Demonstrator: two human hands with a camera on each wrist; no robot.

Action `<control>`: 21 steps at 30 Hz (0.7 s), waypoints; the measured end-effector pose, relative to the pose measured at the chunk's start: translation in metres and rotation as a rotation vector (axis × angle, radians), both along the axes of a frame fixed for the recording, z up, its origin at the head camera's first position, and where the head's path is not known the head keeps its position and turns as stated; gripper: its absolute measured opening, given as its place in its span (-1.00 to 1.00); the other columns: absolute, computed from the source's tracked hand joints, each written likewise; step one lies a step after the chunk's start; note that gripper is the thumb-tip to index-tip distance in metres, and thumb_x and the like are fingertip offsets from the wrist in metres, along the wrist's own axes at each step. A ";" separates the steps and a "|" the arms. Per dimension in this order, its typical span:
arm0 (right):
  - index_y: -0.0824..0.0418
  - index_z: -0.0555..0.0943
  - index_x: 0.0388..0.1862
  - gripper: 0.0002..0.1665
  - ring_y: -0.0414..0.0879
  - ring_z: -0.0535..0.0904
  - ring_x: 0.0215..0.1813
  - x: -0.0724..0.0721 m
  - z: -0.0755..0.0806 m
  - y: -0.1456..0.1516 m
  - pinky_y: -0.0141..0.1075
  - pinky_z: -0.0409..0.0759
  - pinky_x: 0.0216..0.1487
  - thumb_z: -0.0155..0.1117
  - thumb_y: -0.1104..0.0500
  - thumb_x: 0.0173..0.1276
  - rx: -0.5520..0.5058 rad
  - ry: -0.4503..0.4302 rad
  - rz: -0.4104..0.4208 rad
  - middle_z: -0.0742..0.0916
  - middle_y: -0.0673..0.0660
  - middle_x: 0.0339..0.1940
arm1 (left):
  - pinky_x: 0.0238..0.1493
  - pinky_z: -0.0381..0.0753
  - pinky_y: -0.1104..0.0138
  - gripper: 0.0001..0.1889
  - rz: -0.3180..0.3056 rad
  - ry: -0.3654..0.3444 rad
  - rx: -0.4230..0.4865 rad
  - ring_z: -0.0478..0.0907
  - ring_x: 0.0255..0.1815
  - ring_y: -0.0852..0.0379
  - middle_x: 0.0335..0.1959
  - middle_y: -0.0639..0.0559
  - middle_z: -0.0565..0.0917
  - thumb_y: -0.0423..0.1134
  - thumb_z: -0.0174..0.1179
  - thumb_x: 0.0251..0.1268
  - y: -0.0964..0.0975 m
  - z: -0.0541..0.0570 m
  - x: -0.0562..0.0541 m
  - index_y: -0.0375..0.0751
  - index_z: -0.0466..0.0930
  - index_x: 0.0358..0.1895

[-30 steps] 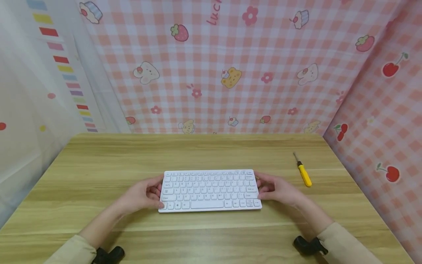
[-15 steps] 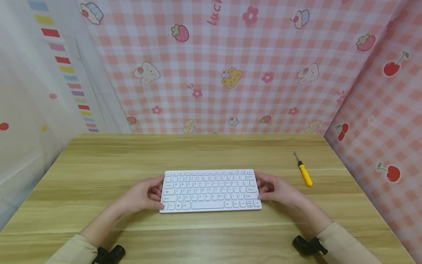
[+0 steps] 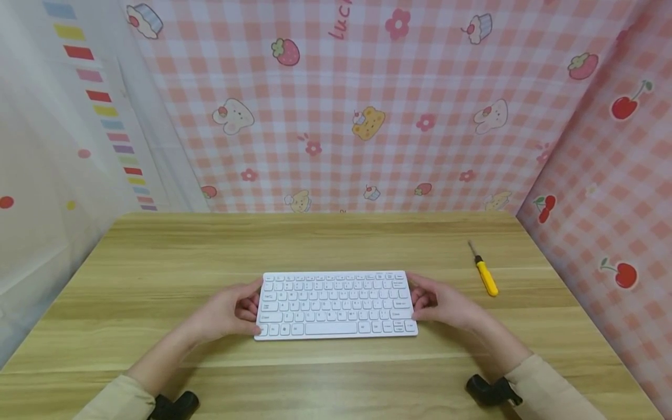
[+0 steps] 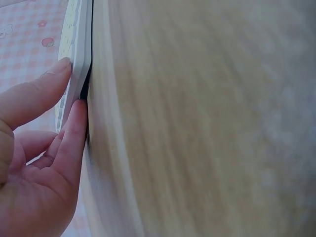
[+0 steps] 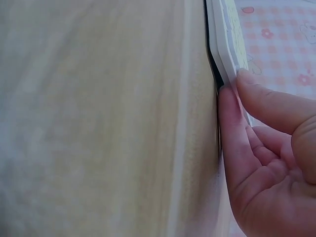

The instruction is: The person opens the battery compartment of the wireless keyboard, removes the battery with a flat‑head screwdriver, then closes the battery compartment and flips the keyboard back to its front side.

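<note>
A white compact keyboard (image 3: 332, 318) lies flat near the middle of the wooden table, its keys facing up and the space bar toward me. My left hand (image 3: 227, 312) holds its left end. In the left wrist view the thumb (image 4: 37, 96) rests on the keyboard's top edge while a finger touches the side low down by the table. My right hand (image 3: 445, 304) grips the opposite end. The right wrist view shows that thumb (image 5: 274, 103) on top as well, with a finger at the lower edge. Some fingertips are hidden behind the keyboard's ends.
A screwdriver (image 3: 486, 276) with a yellow handle lies on the table (image 3: 325, 379) beyond my right hand, its tip pointing away. A pink checked cloth (image 3: 336, 157) hangs behind the table. Black wrist mounts (image 3: 175, 405) sit at both sleeves.
The keyboard and both hands have shifted by only a sliver, slightly to the right. Both hands keep the same hold, and the screwdriver stays in place.
</note>
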State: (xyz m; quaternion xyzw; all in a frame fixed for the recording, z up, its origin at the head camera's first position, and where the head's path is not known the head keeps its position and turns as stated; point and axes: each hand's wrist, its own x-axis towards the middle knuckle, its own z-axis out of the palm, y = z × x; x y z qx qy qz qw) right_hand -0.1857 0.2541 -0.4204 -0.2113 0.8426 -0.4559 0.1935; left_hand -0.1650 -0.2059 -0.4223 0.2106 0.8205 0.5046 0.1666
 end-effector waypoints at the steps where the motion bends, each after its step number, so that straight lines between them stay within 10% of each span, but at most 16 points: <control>1: 0.46 0.04 0.54 0.03 -0.01 0.53 -0.18 0.000 0.000 0.000 -0.41 0.58 -0.17 0.42 0.37 0.24 0.000 -0.004 0.001 0.60 0.20 -0.16 | -0.12 0.66 0.37 0.02 -0.002 0.003 -0.001 0.51 -0.15 -0.01 -0.14 -0.19 0.49 -0.52 0.48 -0.03 0.000 0.001 0.000 -0.65 -0.04 0.45; 8: 0.46 -0.03 0.56 0.05 0.01 0.53 -0.16 -0.004 0.001 0.001 -0.40 0.58 -0.17 0.40 0.38 0.26 -0.008 -0.024 0.038 0.58 0.21 -0.16 | -0.10 0.66 0.32 -0.03 -0.046 0.052 -0.051 0.54 -0.13 0.01 -0.08 -0.21 0.52 -0.45 0.48 0.03 0.001 0.009 0.002 -0.72 0.00 0.41; 15: 0.44 -0.05 0.56 0.05 0.06 0.51 -0.12 -0.005 0.001 0.003 -0.40 0.58 -0.15 0.37 0.41 0.27 -0.030 -0.065 0.041 0.58 0.23 -0.14 | 0.02 0.60 0.08 -0.18 0.044 0.391 -0.319 0.56 -0.01 -0.07 0.07 -0.24 0.56 -0.25 0.51 0.05 0.005 0.016 0.006 -0.51 0.34 0.36; 21: 0.44 -0.04 0.56 0.04 0.06 0.51 -0.13 -0.005 0.002 0.003 -0.40 0.58 -0.15 0.38 0.40 0.27 -0.010 -0.058 0.043 0.58 0.22 -0.15 | 0.14 0.53 -0.07 -0.16 0.082 0.466 -0.311 0.56 0.11 -0.21 0.23 -0.35 0.52 -0.21 0.49 0.11 0.025 0.029 0.005 -0.47 0.29 0.41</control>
